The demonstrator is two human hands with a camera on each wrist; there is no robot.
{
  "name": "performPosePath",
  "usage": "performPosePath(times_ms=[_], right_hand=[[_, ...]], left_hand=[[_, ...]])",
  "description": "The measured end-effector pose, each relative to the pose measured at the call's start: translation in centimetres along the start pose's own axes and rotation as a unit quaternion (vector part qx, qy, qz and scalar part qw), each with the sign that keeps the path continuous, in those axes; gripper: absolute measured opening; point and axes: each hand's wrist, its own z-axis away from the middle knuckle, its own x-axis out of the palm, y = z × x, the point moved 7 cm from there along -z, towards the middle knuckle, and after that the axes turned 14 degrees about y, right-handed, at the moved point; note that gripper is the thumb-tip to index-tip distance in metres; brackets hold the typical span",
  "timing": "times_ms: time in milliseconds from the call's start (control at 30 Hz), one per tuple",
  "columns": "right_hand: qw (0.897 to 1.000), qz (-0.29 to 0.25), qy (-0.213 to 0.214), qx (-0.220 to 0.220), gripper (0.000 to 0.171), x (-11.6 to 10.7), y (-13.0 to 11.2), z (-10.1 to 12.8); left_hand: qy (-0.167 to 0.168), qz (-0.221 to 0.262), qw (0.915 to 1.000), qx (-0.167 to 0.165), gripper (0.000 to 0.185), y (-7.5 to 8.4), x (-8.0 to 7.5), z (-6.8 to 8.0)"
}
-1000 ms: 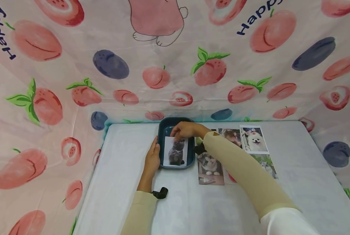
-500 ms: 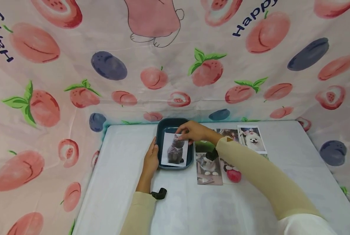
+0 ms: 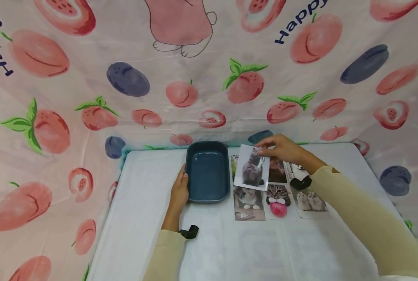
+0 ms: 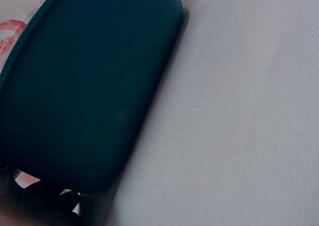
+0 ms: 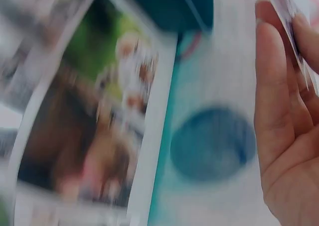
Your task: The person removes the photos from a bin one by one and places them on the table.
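My right hand pinches the top of a photo of a grey cat between thumb and fingers. It holds the photo above other animal photos at the tray's right. In the right wrist view the photo's edge shows between the thumb and the fingers. A dark teal tray stands at the table's back with nothing in it. My left hand rests along the tray's left side, its fingers fairly straight against the wall. The left wrist view shows mostly the tray's outer wall, and that hand is dark there.
Photos lie in two rows right of the tray, among them a cat with a red ball, a pair of small animals and a white dog partly behind the right wrist. A fruit-print cloth hangs behind the white table.
My right hand has lifted the grey cat photo out of the tray and carried it right, over the laid-out photos. The left hand has stayed at the tray.
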Motion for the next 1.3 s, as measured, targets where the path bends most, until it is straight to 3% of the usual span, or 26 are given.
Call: performPosePath(times_ms=[333,567,867,1100,1300], right_hand=[[0.99,0.092,0.06,0.093,0.053,-10.1,8.6,5.8],[0.981,0.127,0.054,0.135,0.053,-14.3,14.5,9.3],[0.974,0.115,0.018,0.194,0.054,-15.6,20.2,11.9],[0.972,0.117,0.028,0.202,0.051,-15.6,21.8,12.2],[0.971,0.165,0.032,0.171,0.049,-15.6,22.1,12.1]], left_hand=[[-0.002,-0.01,0.9999,-0.004,0.053,-0.2,0.1,-0.2],[-0.002,-0.012,0.9999,0.001,0.054,0.0,0.1,-0.2],[-0.003,-0.014,0.9999,-0.005,0.052,-0.1,0.1,-0.1],[0.0,-0.012,0.9999,0.0,0.052,0.0,-0.1,-0.1],[-0.005,-0.007,1.0,-0.001,0.053,0.0,0.1,-0.2]])
